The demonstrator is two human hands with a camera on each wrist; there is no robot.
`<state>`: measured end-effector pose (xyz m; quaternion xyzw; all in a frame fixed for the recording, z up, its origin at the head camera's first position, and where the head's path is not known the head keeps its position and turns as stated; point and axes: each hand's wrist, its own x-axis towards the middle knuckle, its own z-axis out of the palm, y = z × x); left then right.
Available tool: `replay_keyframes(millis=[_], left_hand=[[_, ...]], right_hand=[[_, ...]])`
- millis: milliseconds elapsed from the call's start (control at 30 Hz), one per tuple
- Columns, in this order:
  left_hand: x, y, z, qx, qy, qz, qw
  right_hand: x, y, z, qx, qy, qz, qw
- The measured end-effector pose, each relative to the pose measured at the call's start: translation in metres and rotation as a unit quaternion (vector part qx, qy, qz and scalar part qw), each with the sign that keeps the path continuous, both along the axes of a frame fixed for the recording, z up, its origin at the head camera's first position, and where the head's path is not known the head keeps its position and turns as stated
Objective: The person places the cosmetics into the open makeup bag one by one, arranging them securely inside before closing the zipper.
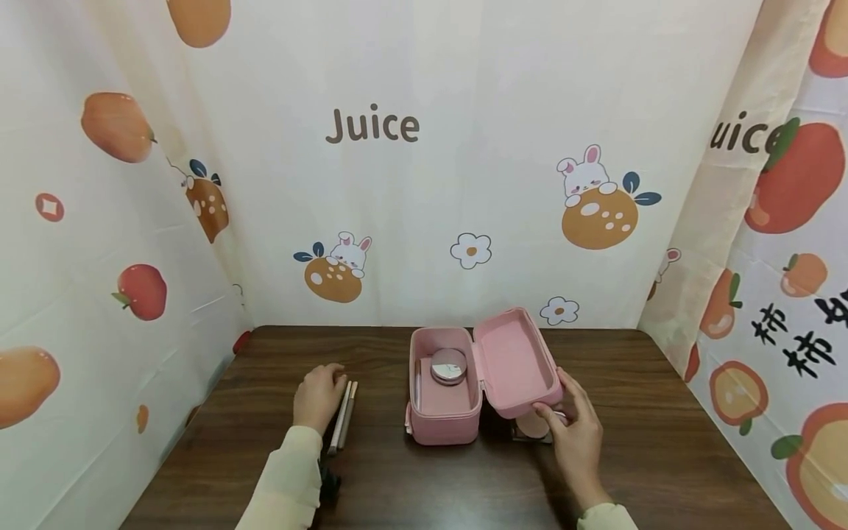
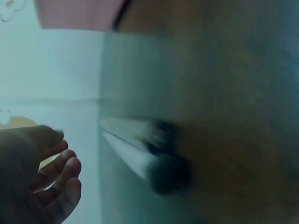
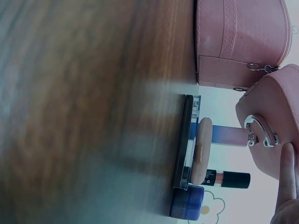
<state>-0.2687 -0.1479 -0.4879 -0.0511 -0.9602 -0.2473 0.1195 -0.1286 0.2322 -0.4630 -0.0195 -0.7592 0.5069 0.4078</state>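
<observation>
A pink makeup case (image 1: 445, 429) stands unzipped on the table, its lid (image 1: 517, 361) swung out to the right. My right hand (image 1: 578, 434) grips the lid's right corner, thumb at the front edge; in the right wrist view a finger (image 3: 287, 175) lies against the lid. Inside the case sits a round shiny compact (image 1: 448, 366), with a slim item by the left wall. My left hand (image 1: 319, 394) is just left of two makeup brushes (image 1: 342, 419) with pale handles and dark bristles. Its fingers are loosely bent with nothing in them.
Behind the lid, a flat black-edged palette (image 3: 182, 140) carries a beige puff (image 3: 202, 151). Near it are a pink-and-blue tube (image 3: 229, 135), a black-capped tube (image 3: 236, 179) and a blue jar (image 3: 187, 204). A fruit-print curtain (image 1: 411, 191) hangs round the dark wooden table (image 1: 424, 486).
</observation>
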Motion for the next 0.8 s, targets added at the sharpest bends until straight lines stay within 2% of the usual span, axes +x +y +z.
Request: replay_keyframes(millis=[100, 233, 400, 800], left_hand=[[0.003, -0.004, -0.011, -0.006, -0.009, -0.009, 0.9999], [0.007, -0.002, -0.018, -0.009, -0.018, -0.026, 0.9995], [0.01, 0.002, -0.023, -0.016, -0.019, -0.038, 0.999], [0.009, 0.003, -0.029, -0.017, -0.029, -0.039, 0.9987]], right_hand=[[0.0, 0.0, 0.0, 0.003, 0.0, 0.0, 1.0], [0.0, 0.0, 0.0, 0.006, 0.001, 0.0, 1.0], [0.0, 0.001, 0.0, 0.002, 0.0, 0.004, 1.0], [0.0, 0.001, 0.0, -0.005, -0.007, 0.005, 0.9999]])
